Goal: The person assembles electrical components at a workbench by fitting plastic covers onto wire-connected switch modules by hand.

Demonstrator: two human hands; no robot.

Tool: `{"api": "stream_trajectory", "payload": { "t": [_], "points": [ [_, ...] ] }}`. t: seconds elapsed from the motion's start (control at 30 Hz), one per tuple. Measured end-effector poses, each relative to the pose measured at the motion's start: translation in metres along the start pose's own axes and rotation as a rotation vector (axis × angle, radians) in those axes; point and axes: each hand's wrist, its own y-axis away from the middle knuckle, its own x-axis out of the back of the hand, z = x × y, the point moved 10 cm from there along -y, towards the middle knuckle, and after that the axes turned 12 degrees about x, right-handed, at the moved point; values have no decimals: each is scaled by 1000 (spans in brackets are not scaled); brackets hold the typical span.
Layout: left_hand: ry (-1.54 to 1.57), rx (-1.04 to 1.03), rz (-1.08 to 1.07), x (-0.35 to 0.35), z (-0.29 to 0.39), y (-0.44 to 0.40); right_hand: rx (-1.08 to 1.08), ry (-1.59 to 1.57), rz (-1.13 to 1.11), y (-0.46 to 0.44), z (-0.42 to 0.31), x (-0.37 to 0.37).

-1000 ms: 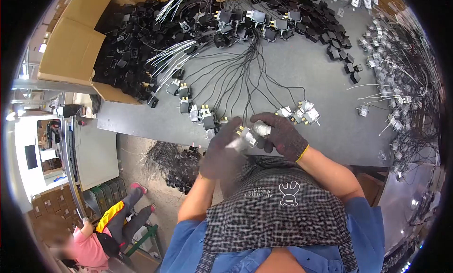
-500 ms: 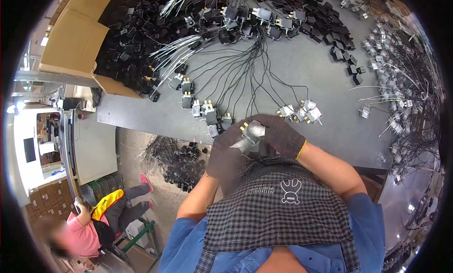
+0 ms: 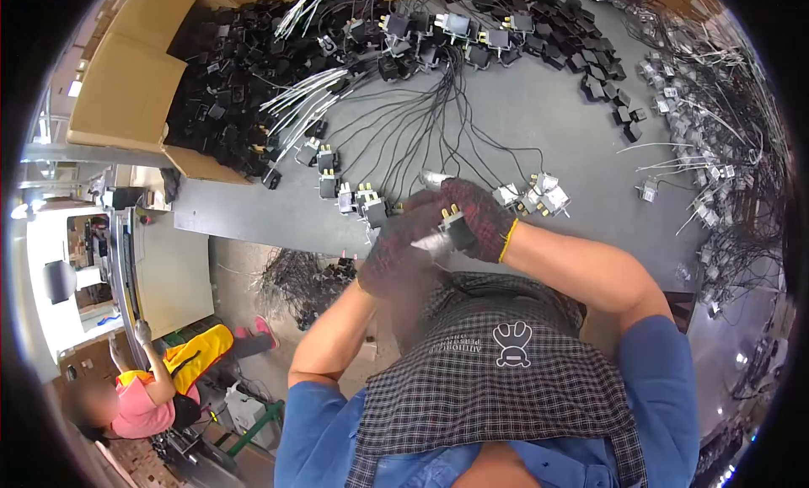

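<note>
A small black plug with gold pins (image 3: 456, 228) sits between my two gloved hands, just off the table's near edge. My left hand (image 3: 394, 250), in a dark knitted glove, closes on the plug from the left; its silvery-covered thumb lies against the plug's side. From the right, my right hand (image 3: 479, 217) curls over the plug, its glove edged in yellow at the wrist. A silvery fingertip shows beyond it. Part of the plug is hidden by the gloves. Close to my left hand is a row of corded plugs (image 3: 372, 208); right of my right hand lie silvery-grey plugs (image 3: 552, 199).
Black cords (image 3: 438, 109) fan across the grey table (image 3: 573, 126) from a cluster of plugs (image 3: 455, 26). Black housings (image 3: 227, 92) pile by a cardboard box (image 3: 126, 83). Tangled wired parts (image 3: 708, 134) cover the right side. Another person (image 3: 156, 395) is at the lower left.
My hands have shifted slightly up, and my right hand has turned over the plug. The plug now shows its black side. The other person has raised an arm.
</note>
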Motion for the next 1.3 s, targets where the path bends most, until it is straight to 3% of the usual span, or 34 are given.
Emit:
{"api": "stream_trajectory", "payload": {
  "t": [0.03,0.07,0.13,0.17,0.27,0.3,0.33,0.4,0.47,0.53,0.57,0.6,0.67,0.8,0.87,0.9,0.93,1.0,1.07,1.1,1.13,1.23,1.3],
  "points": [
    [-98,-177,-1,4,-7,-1,18,-64,-23,-5,5,6],
    [-96,-166,0,10,-3,-1,9,-70,-21,0,7,1],
    [130,312,-221,2,-31,-4,79,-36,-24,4,-3,-11],
    [-97,115,-138,12,-7,-3,141,30,-12,-4,0,-6],
    [-225,235,-166,11,4,2,1,278,68,-1,7,5],
    [-467,171,-34,23,7,6,-138,268,-132,12,5,-16],
    [-470,177,-25,26,-3,13,-143,268,-142,15,0,-21],
    [-2,197,366,70,-23,32,-236,242,-22,22,3,-9],
    [198,178,509,84,-16,53,-237,114,-89,15,21,9],
    [167,248,652,89,-26,61,-142,320,-116,13,13,17],
    [170,252,655,86,-31,63,-167,288,-8,20,12,19],
    [203,217,646,83,-36,62,-169,290,-7,22,16,23],
    [240,185,639,77,-50,65,35,276,-146,20,5,16],
    [176,55,549,55,-43,66,103,327,-104,20,1,19],
    [-221,115,485,29,-12,56,518,1012,-185,16,-19,7],
    [-685,-172,578,11,37,49,557,959,-205,26,-23,-2],
    [-774,-213,526,-4,44,43,670,933,-348,26,-20,-9],
    [-892,-304,502,-19,54,31,9,-22,101,12,28,26],
    [-881,-254,471,-22,45,27,427,714,-346,38,-18,-15],
    [-895,-165,450,-16,30,25,245,760,-139,38,-19,5],
    [-847,-73,412,-3,-4,20,613,1395,-147,53,-53,-9],
    [-814,-221,516,15,29,36,1059,1327,0,77,-132,27],
    [-892,-203,504,27,31,34,917,1031,583,88,-203,122]
  ]
}}
